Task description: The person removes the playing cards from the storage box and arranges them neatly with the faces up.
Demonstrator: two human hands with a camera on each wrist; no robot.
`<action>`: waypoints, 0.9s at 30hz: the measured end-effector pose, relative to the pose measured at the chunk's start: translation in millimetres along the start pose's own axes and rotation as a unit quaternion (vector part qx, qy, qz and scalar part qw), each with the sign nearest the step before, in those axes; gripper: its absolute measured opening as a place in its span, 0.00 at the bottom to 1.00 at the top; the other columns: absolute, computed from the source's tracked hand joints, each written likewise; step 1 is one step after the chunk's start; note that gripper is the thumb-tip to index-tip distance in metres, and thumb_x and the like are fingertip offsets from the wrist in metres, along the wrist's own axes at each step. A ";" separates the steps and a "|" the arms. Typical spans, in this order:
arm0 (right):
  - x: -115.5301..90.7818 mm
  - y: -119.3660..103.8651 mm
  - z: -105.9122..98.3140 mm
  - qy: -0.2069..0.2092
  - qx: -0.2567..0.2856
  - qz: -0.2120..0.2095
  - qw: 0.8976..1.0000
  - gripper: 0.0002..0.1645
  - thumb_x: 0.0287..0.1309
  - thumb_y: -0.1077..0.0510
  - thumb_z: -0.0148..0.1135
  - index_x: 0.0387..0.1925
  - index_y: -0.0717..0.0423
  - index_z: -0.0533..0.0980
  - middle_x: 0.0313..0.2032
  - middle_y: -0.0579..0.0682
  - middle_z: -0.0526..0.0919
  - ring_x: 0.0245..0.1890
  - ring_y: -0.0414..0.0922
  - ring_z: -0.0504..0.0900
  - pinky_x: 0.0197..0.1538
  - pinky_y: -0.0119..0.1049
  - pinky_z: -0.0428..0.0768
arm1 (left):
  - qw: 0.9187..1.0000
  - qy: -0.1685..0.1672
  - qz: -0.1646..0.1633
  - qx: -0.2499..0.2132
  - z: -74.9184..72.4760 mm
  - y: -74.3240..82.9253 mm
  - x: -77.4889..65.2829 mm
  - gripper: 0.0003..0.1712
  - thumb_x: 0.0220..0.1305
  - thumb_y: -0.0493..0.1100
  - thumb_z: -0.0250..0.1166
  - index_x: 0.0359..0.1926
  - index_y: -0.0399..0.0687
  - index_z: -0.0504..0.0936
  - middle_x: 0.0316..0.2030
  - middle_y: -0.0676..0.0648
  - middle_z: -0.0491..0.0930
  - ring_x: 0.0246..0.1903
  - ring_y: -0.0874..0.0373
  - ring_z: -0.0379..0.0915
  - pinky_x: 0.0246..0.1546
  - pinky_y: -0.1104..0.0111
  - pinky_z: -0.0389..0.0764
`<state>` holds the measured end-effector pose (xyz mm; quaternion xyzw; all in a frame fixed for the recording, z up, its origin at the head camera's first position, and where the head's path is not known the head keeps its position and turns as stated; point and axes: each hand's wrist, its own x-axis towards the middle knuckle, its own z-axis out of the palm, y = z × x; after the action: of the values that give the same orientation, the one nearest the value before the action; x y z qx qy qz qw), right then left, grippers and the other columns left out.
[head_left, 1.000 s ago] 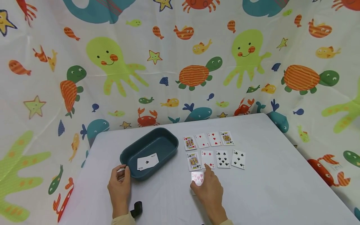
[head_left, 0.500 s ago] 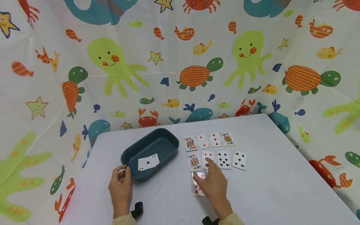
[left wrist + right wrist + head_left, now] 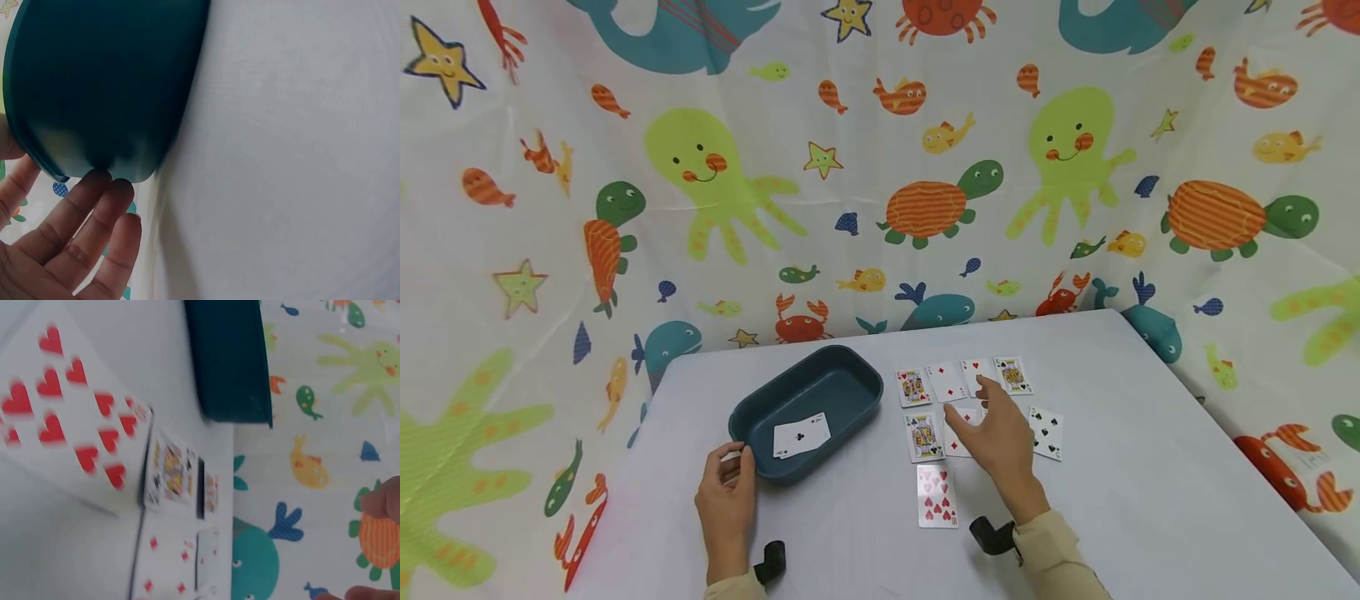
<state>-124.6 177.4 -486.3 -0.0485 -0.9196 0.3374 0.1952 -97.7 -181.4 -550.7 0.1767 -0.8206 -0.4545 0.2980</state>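
My left hand (image 3: 727, 508) grips the near left end of a dark teal tub (image 3: 820, 454); in the left wrist view its fingertips lie against the tub's wall (image 3: 94, 112). An ace of clubs (image 3: 801, 435) tops another card inside the tub. Over the rows of playing cards hovers my right hand (image 3: 1003, 442), thumb and fingers spread, with nothing held. It hides a card of the lower row and part of the four of diamonds (image 3: 957, 443). Left of that lies a king of clubs (image 3: 922, 437). The ten of hearts (image 3: 937, 497) lies alone below this king.
An upper row of face-up cards, with a red king (image 3: 913, 387) at its left end, lies behind. At the lower row's right end lies a spades card (image 3: 1047, 433). A sea-animal curtain (image 3: 850, 83) hangs behind the white table (image 3: 1150, 500).
My right hand let go of the ten of hearts, leaving it flat on the table, and moved up and right over the rows. My left hand stayed at the tub.
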 end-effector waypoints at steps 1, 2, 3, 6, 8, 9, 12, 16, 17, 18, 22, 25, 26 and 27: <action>5.1 1.6 -1.3 -0.001 -0.001 -0.006 1.000 0.44 0.55 0.41 0.73 0.65 0.62 0.72 0.51 0.61 0.86 0.46 0.58 0.87 0.34 0.48 0.84 | 1.000 0.000 -0.001 0.002 0.1 0.3 -0.2 0.16 0.73 0.47 0.63 0.54 0.44 0.81 0.41 0.36 0.88 0.33 0.78 0.73 0.35 0.92 0.67; 9.9 3.1 -2.5 -0.002 -0.005 -0.012 1.000 0.44 0.55 0.40 0.73 0.65 0.62 0.72 0.51 0.61 0.86 0.47 0.58 0.86 0.34 0.48 0.84 | 1.000 0.000 -0.002 0.003 0.2 0.7 -0.4 0.16 0.73 0.47 0.63 0.54 0.44 0.81 0.41 0.36 0.88 0.34 0.74 0.75 0.35 0.92 0.67; 14.6 4.5 -3.8 -0.005 -0.008 -0.019 1.000 0.44 0.56 0.40 0.73 0.65 0.62 0.72 0.51 0.61 0.86 0.47 0.58 0.86 0.35 0.49 0.85 | 1.000 -0.001 -0.003 0.004 0.3 0.9 -0.6 0.16 0.73 0.47 0.63 0.55 0.44 0.81 0.42 0.36 0.88 0.35 0.69 0.78 0.35 0.92 0.67; 27.2 8.1 -6.8 -0.016 -0.016 -0.047 0.999 0.44 0.56 0.40 0.73 0.65 0.63 0.72 0.52 0.62 0.85 0.48 0.58 0.85 0.39 0.52 0.85 | 1.000 -0.004 -0.006 0.001 0.6 1.3 -0.9 0.16 0.73 0.47 0.63 0.55 0.44 0.81 0.42 0.36 0.87 0.38 0.53 0.84 0.36 0.92 0.66; 34.4 10.0 -8.5 -0.021 -0.023 -0.068 0.997 0.44 0.56 0.41 0.73 0.65 0.64 0.72 0.51 0.62 0.85 0.48 0.59 0.85 0.39 0.53 0.85 | 1.000 -0.006 -0.007 -0.002 0.6 1.0 -1.0 0.16 0.73 0.47 0.62 0.55 0.43 0.80 0.42 0.35 0.87 0.40 0.45 0.85 0.36 0.93 0.66; 37.7 10.7 -9.2 -0.024 -0.027 -0.078 0.996 0.44 0.56 0.41 0.73 0.65 0.64 0.72 0.52 0.63 0.85 0.48 0.59 0.85 0.40 0.54 0.85 | 1.000 -0.007 -0.007 -0.004 0.4 0.8 -1.1 0.16 0.74 0.47 0.62 0.55 0.43 0.80 0.42 0.35 0.87 0.41 0.43 0.85 0.36 0.93 0.66; 46.2 11.1 -10.7 -0.036 -0.042 -0.100 0.993 0.44 0.56 0.41 0.73 0.66 0.63 0.72 0.54 0.63 0.84 0.50 0.59 0.84 0.42 0.56 0.85 | 1.000 -0.008 -0.007 -0.006 -0.4 0.7 -1.3 0.16 0.74 0.47 0.62 0.55 0.44 0.80 0.43 0.35 0.87 0.41 0.41 0.86 0.37 0.93 0.65; 57.3 9.8 -10.5 -0.065 -0.065 -0.122 0.988 0.45 0.56 0.40 0.72 0.67 0.61 0.72 0.58 0.62 0.82 0.54 0.59 0.82 0.46 0.59 0.84 | 1.000 -0.008 -0.006 -0.005 -0.7 1.6 -1.0 0.15 0.74 0.47 0.62 0.55 0.44 0.80 0.43 0.35 0.87 0.41 0.41 0.85 0.37 0.93 0.65; 60.6 9.3 -9.9 -0.072 -0.073 -0.131 0.986 0.45 0.56 0.40 0.72 0.67 0.61 0.72 0.59 0.62 0.81 0.55 0.60 0.82 0.48 0.60 0.84 | 1.000 -0.008 -0.006 -0.004 -0.7 1.9 -0.9 0.15 0.74 0.46 0.63 0.55 0.44 0.80 0.43 0.35 0.87 0.41 0.42 0.85 0.37 0.93 0.65; 64.1 8.6 -9.2 -0.079 -0.080 -0.142 0.983 0.45 0.56 0.40 0.73 0.67 0.61 0.72 0.59 0.62 0.81 0.56 0.60 0.81 0.48 0.60 0.83 | 1.000 -0.007 -0.006 -0.004 -0.5 2.0 -0.8 0.15 0.73 0.46 0.63 0.55 0.43 0.80 0.43 0.35 0.87 0.40 0.43 0.85 0.36 0.93 0.66; 77.7 5.3 -4.8 -0.107 -0.120 -0.193 0.968 0.45 0.56 0.40 0.73 0.67 0.60 0.71 0.59 0.62 0.80 0.56 0.59 0.80 0.49 0.59 0.84 | 1.000 -0.001 -0.006 0.002 0.3 2.0 -0.3 0.15 0.73 0.46 0.62 0.54 0.43 0.81 0.41 0.36 0.88 0.35 0.59 0.82 0.36 0.92 0.68; 86.6 0.7 -0.7 -0.128 -0.153 -0.221 0.955 0.44 0.57 0.39 0.72 0.67 0.60 0.72 0.59 0.61 0.80 0.58 0.58 0.79 0.49 0.57 0.84 | 1.000 0.002 -0.003 0.002 0.7 1.4 0.2 0.15 0.73 0.46 0.63 0.53 0.43 0.81 0.41 0.37 0.88 0.32 0.73 0.77 0.36 0.92 0.69; 89.2 -1.4 0.8 -0.133 -0.162 -0.228 0.951 0.44 0.57 0.38 0.72 0.67 0.60 0.72 0.59 0.60 0.80 0.58 0.57 0.79 0.50 0.57 0.84 | 1.000 0.002 -0.003 0.002 0.7 1.1 0.2 0.14 0.73 0.46 0.63 0.53 0.43 0.81 0.41 0.37 0.88 0.32 0.75 0.75 0.36 0.92 0.69; 91.7 -4.0 2.5 -0.140 -0.170 -0.233 0.947 0.45 0.58 0.37 0.71 0.67 0.60 0.72 0.60 0.60 0.79 0.59 0.57 0.78 0.51 0.56 0.84 | 1.000 0.002 -0.003 0.001 0.8 0.9 0.2 0.14 0.73 0.46 0.63 0.53 0.43 0.81 0.41 0.37 0.88 0.32 0.77 0.74 0.36 0.92 0.69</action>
<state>-209.7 193.1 -455.6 0.1824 -0.9671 0.1243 0.1262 -98.4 -180.6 -550.2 0.1803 -0.8202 -0.4539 0.2980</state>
